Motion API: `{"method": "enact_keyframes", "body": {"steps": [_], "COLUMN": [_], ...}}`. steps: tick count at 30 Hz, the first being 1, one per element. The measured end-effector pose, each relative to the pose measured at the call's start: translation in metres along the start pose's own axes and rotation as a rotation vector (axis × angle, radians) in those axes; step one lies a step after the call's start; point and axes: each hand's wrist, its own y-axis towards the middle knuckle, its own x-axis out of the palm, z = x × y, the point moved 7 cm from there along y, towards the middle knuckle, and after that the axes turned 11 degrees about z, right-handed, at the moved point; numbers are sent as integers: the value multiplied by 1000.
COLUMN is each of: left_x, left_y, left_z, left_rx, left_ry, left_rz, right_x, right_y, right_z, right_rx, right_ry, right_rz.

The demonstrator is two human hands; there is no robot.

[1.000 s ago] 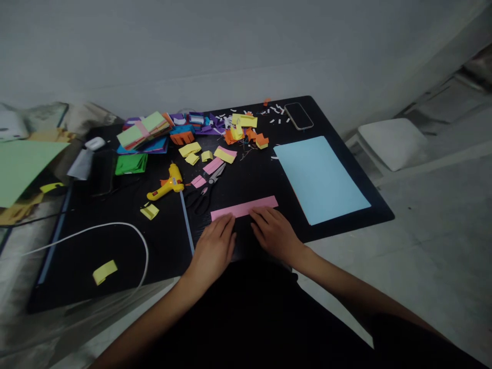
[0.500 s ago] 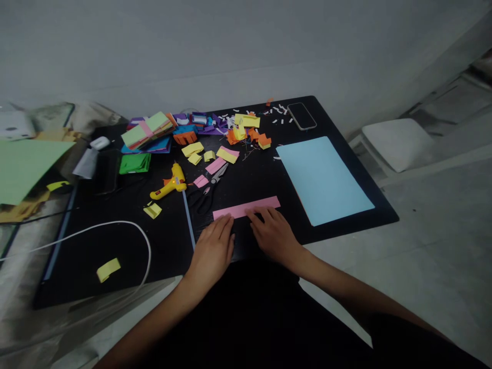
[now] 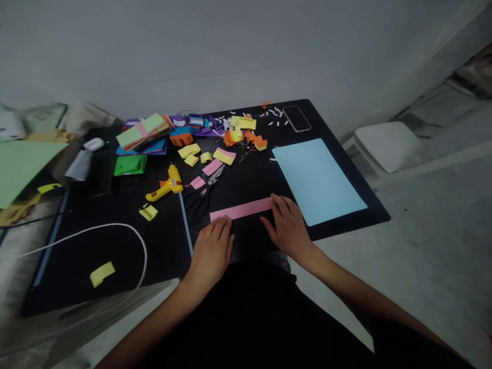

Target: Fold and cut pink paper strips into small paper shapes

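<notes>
A long pink paper strip lies flat on the black table near its front edge. My left hand rests with outstretched fingers on the strip's left end. At the right end, my right hand touches the paper with its fingertips, thumb spread away from the fingers. Just behind the strip's left end are black-handled scissors, blades pointing away from me. Small folded pink papers lie around the scissors. To their left sits a yellow glue gun.
Light-blue paper sheets lie at the right, with a phone behind them. Coloured paper stacks and scraps line the back. A white cable loops over the left side. A white stool stands right of the table.
My right hand has slid rightward along the pink strip to its right end, and its thumb has spread. My left hand stays at the left end. The view has shifted slightly.
</notes>
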Motion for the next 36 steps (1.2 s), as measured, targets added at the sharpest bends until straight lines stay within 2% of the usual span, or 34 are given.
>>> {"method": "enact_keyframes", "body": {"steps": [3, 7, 10, 14, 20, 28, 32, 36], "left_x": [1, 3, 4, 4, 3, 2, 3, 5], "left_y": [-1, -2, -3, -3, -3, -1, 2, 10], "left_z": [1, 0, 0, 0, 1, 2, 4, 12], "left_rx": [-3, -21, -24, -22, -15, -15, -43, -79], "left_ry": [-11, -16, -20, -16, -17, 0, 55, 145], "left_rz": [-5, -4, -3, 3, 13, 16, -24, -67], "right_x": [10, 21, 23, 20, 8, -7, -8, -7], "right_y": [-2, -5, -4, 0, 1, -3, -6, -9], "right_z": [-29, -70, -79, -67, -32, 14, 25, 26], "right_rx": [-13, -163, -181, -109, -11, 46, 60, 61], "right_ry": [30, 112, 158, 172, 114, 32, 9, 9], "right_rz": [-11, -66, -84, -63, 23, 107, 117, 125]}}
